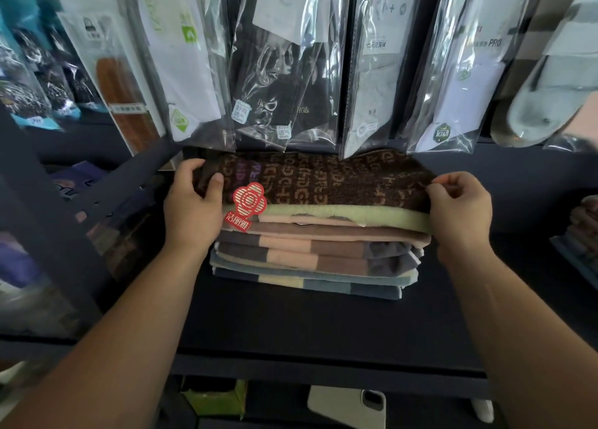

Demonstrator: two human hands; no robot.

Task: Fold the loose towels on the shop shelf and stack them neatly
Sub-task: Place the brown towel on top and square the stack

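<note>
With the left hand [191, 208] and right hand [459, 205] pinching opposite ends of the brown towel [323, 182] atop the stack [310, 257] on the shelf [323, 325], uneven release would probably skew it.

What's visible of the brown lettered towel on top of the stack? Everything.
The brown towel is dark terry with rows of tan letter motifs, folded flat, lying on top of the stack, directly on a pale green towel. A red flower-shaped tag hangs at its front left. The left hand grips its left end; the right hand pinches its right edge.
</note>
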